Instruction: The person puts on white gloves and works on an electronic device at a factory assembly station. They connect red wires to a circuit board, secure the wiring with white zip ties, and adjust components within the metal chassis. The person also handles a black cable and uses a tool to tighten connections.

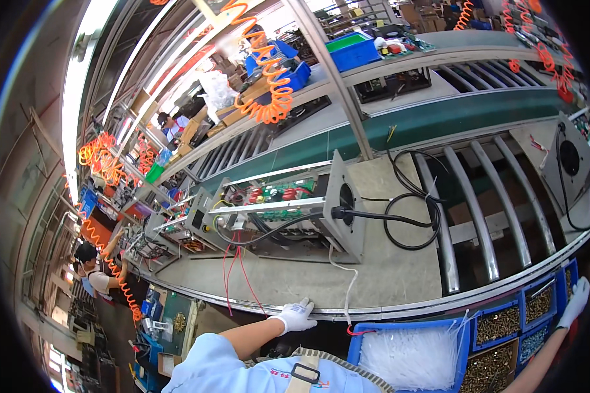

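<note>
My left hand point(297, 316), in a white glove, lies with fingers stretched on the metal front edge of the bench. Beside it, two thin red wires hang from an open metal-framed machine point(282, 203) with green circuit boards inside. Far to the right, my white-gloved right hand point(575, 302) reaches over the outer small blue screw bins point(537, 304), fingers extended; nothing shows in them, though their tips are small in the picture. A black cable point(390, 216) runs from the machine's fan end plate and coils on the bench. A white cord point(352, 281) hangs over the front edge.
A blue tray of clear white plastic strips point(410, 357) stands before me, beside bins of brass screws point(488, 370). Metal rollers point(482, 216) lie right of the machine; another fan plate point(567, 154) stands beyond. A metal post point(337, 78) rises behind. Other people work at left.
</note>
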Tool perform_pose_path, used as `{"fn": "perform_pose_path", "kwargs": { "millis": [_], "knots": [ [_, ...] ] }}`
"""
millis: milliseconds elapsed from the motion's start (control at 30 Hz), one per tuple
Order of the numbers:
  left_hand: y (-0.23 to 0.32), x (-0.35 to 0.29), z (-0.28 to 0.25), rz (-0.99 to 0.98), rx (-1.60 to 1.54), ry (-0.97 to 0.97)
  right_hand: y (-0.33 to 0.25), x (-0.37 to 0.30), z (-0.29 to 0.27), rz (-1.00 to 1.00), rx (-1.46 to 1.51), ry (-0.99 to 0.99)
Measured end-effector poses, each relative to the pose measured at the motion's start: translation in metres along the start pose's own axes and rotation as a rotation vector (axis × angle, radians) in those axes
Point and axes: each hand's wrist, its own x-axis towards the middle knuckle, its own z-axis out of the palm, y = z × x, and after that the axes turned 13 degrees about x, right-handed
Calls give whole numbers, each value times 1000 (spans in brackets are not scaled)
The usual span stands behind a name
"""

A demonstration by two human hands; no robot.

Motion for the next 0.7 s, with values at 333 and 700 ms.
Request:
{"fn": "perform_pose_path", "kwargs": {
  "millis": [333,700],
  "knots": [
    [43,-88,-103,733,-907,784,-304,-504,298,368,332,-1073],
    [-153,-131,-25,736,-1233,743,-305,-765,410,766,505,-1348]
  ]
}}
